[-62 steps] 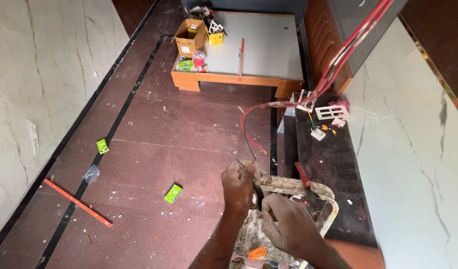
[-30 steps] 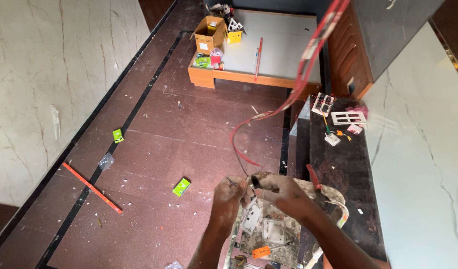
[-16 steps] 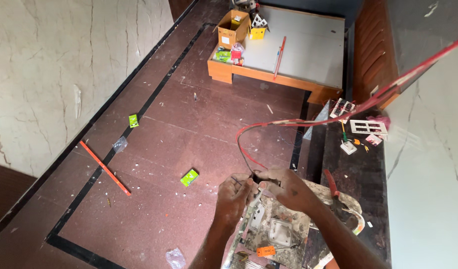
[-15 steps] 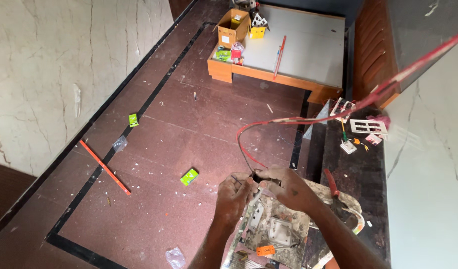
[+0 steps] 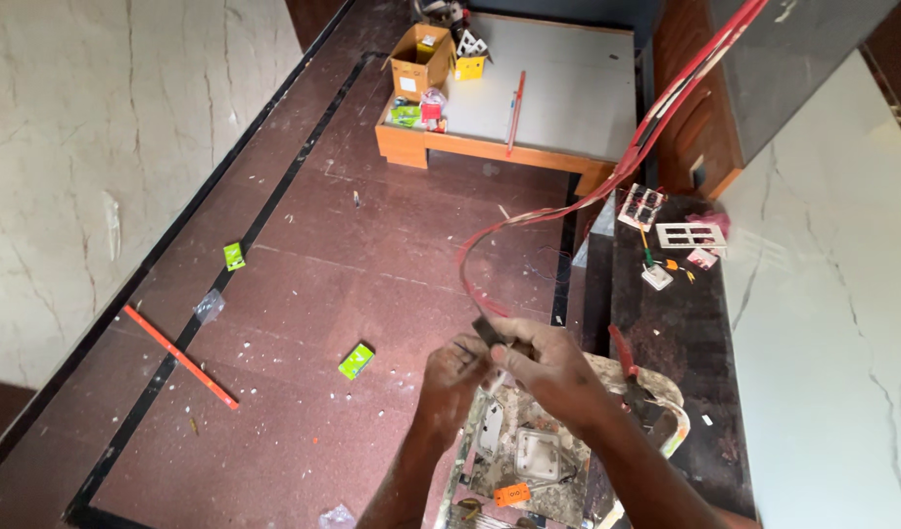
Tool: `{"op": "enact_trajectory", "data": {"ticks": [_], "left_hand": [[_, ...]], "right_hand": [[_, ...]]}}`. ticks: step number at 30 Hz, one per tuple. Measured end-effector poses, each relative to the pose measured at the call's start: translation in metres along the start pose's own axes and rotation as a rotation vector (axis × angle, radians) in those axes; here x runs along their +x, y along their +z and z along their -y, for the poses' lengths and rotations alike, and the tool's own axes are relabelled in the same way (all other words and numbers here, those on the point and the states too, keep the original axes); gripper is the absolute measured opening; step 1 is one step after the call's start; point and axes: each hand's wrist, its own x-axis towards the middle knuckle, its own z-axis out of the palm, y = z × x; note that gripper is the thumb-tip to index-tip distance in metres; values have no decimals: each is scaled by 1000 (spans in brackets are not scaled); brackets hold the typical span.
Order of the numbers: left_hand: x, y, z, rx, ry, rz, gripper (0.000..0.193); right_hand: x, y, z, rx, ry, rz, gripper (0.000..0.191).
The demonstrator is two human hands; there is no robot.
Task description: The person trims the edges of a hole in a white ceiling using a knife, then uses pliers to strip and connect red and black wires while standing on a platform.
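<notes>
Red wire (image 5: 490, 240): its free end is being worked between both hands, just above a dusty box of switch parts (image 5: 529, 460). The right hand (image 5: 548, 367) is closing around a small dark tool (image 5: 490, 331) at the wire's tip; the left hand (image 5: 450, 372) is pinching the thin strands beside it, fingertips pressed together. From there the wire is looping up and away toward the wall cabinet (image 5: 764, 78), hanging clear of the floor (image 5: 323, 294).

Risk, as a judgement: the loop is looking taut near the cabinet, so a hard pull could be slipping the strands out of the pinch or nicking them at the tool.

Room: a dark counter (image 5: 666, 323) with pliers (image 5: 625, 355) and switch plates (image 5: 690, 235) is crowding the right side; open floor is lying to the left, scattered with small green boxes (image 5: 355, 360) and an orange strip (image 5: 181, 358).
</notes>
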Motion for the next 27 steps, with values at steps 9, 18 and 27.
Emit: {"op": "enact_trajectory", "data": {"ticks": [9,18,27], "left_hand": [[-7,12,12,1,-80,-250,35],[0,13,27,-185,-113,-359,37],[3,-3,20,-53,-118,-274,25]], "right_hand": [[13,6,-22,-5,-64,-248,52],[27,19,-63,103,-19,-333,26],[18,10,-65,-390,-387,-168,40]]}}
